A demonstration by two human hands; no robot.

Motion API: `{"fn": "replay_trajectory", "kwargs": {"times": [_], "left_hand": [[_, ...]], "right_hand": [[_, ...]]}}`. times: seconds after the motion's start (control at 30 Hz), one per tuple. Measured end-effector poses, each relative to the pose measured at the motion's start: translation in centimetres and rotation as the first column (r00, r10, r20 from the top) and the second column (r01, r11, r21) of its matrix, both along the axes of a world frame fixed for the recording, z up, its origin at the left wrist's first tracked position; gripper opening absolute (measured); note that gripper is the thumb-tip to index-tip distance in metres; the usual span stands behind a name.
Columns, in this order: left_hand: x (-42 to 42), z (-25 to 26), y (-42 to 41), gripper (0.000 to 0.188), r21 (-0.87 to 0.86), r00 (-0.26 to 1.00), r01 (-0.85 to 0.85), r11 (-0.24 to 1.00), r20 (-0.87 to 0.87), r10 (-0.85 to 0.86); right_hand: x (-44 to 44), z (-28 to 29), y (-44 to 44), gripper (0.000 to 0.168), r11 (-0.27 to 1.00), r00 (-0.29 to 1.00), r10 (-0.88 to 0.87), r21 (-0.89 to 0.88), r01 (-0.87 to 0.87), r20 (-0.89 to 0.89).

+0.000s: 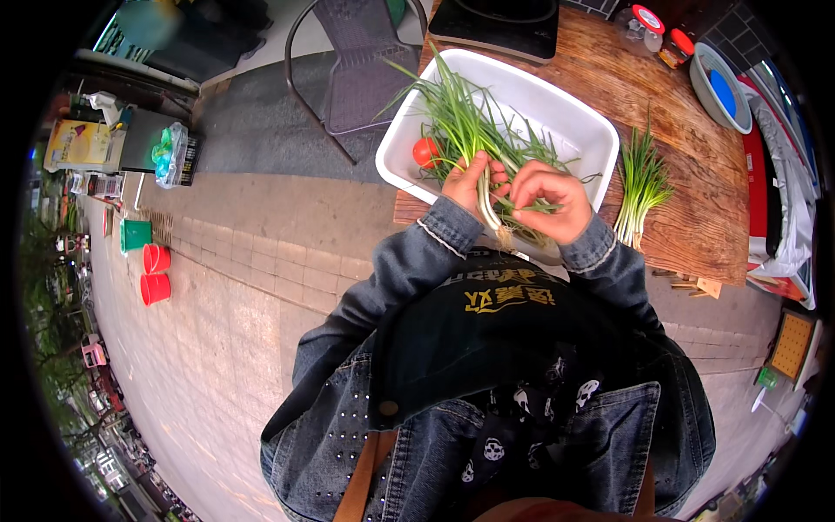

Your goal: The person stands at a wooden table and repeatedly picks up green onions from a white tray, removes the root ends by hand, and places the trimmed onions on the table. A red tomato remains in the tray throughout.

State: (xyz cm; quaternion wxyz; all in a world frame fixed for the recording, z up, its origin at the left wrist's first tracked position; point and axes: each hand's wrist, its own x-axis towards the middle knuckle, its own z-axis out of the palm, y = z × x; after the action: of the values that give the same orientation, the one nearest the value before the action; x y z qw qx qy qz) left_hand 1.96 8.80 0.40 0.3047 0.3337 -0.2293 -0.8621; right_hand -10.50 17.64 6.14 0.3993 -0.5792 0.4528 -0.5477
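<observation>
Around the white stems of several green onions point(483, 189), my left hand point(466, 184) is closed, with their roots hanging toward me and the green tops spread over a white plastic basin point(603, 130). My right hand point(553, 199) pinches a loose green leaf point(543, 208) between thumb and fingers, just right of the stems. Inside the basin lie more green onion leaves point(531, 140) and a red tomato point(425, 152), partly covered by greens. A bunch of green onions point(641, 186) rests on the wooden table point(698, 215) to the right of the basin.
Behind the basin sits a black induction cooker point(494, 29). Red-lidded jars point(642, 29) and a grey plastic basin point(717, 85) stand at the table's far right. A wicker chair point(365, 85) is beyond the table's left side. Red buckets point(155, 289) stand on the pavement at left.
</observation>
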Motion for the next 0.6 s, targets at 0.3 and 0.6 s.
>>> {"fn": "replay_trajectory", "kwargs": {"times": [0.3,0.6], "left_hand": [[0.8,-0.3,-1.4,0.018,-0.089,0.997,0.051,0.995,-0.054,-0.056],[0.2,1.8,-0.7,0.028,-0.210,0.958,0.232,0.950,-0.119,-0.261]], "right_hand": [[-6.7,1.8,2.4,0.009,0.963,0.898,-0.198,-0.094,0.254,0.394],[-6.4,0.1,-0.1,0.025,0.880,0.869,-0.398,0.145,0.452,-0.293]]}}
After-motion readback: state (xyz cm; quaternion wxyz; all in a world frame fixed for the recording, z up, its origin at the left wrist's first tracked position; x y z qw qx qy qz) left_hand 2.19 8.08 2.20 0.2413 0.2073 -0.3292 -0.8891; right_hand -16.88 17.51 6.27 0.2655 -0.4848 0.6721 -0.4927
